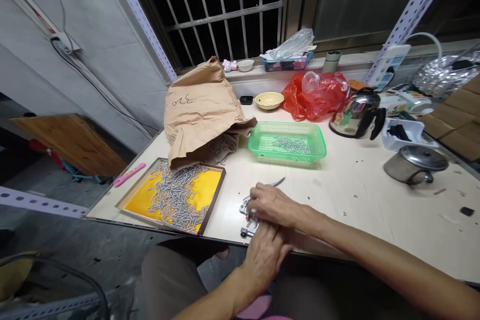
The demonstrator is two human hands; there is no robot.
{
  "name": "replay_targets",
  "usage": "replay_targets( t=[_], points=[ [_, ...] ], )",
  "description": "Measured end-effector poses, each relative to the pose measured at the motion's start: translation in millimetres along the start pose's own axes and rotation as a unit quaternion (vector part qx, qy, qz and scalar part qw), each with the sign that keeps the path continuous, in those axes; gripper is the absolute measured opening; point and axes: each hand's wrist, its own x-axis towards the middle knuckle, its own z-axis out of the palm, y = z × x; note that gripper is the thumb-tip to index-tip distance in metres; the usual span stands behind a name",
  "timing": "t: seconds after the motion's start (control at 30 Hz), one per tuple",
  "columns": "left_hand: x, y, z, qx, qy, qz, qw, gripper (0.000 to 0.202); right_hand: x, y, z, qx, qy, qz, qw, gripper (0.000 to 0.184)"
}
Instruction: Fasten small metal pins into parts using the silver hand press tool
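Note:
Both hands meet at the table's near edge over a small metal tool (247, 220) with a thin curved lever sticking out behind it. My right hand (273, 205) lies on top, fingers curled over the tool. My left hand (264, 255) comes up from below the edge, its fingers tucked under the right hand and hidden. To the left sits a yellow tray (138, 200) holding a heap of several small metal pins (176, 197). Behind the hands stands a green plastic basket (262, 147) with a few of the same pins (292, 144) inside.
A crumpled brown paper sack (202, 110) spills pins onto the tray. A pink knife (129, 174) lies at the table's left edge. Further back are a yellow bowl (269, 100), a red plastic bag (315, 95), a steel kettle (356, 112) and a lidded metal pot (414, 164).

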Motion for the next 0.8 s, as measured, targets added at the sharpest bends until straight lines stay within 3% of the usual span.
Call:
replay_targets(
  t=[0.1, 0.17, 0.23, 0.3, 0.37, 0.43, 0.53, 0.7, 0.8],
  points=[
    [-15.8, 11.9, -3.8, -0.023, 0.005, 0.062, 0.998, 0.031, 9.5, -17.5, 8.7, -0.038, -0.021, -0.079, 0.996, 0.009],
    [-27.0, 15.8, -12.5, -0.026, 0.047, 0.123, 0.991, 0.028, 14.6, -21.1, 16.1, -0.067, -0.024, -0.113, 0.991, 0.005],
    [-37.1, 11.2, -28.9, -0.021, 0.093, 0.129, 0.987, 0.025, 18.8, -21.8, 24.3, -0.079, -0.019, -0.146, 0.986, 0.005],
    [-45.8, -5.3, -52.2, 0.003, 0.116, 0.055, 0.992, 0.024, 22.2, -22.2, 32.4, -0.075, -0.011, -0.168, 0.983, 0.006],
    [-52.7, -34.2, -78.7, 0.058, 0.133, -0.067, 0.987, 0.024, 25.1, -23.4, 39.5, -0.073, 0.001, -0.175, 0.982, 0.005],
    [-56.8, -69.9, -102.9, 0.128, 0.153, -0.187, 0.962, 0.024, 27.0, -25.3, 46.2, -0.074, 0.018, -0.176, 0.981, 0.004],
    [-57.2, -114.9, -125.4, 0.209, 0.136, -0.298, 0.922, 0.023, 27.1, -28.4, 59.7, -0.069, 0.054, -0.177, 0.980, 0.010],
    [-45.8, -139.7, -123.6, 0.253, 0.035, -0.387, 0.886, 0.017, 29.9, -29.9, 81.6, -0.009, 0.100, -0.138, 0.985, 0.015],
    [-36.2, -144.4, -115.0, 0.281, 0.005, -0.432, 0.857, 0.016, 37.7, -29.7, 65.9, 0.115, 0.074, -0.093, 0.986, 0.016]
  ],
)
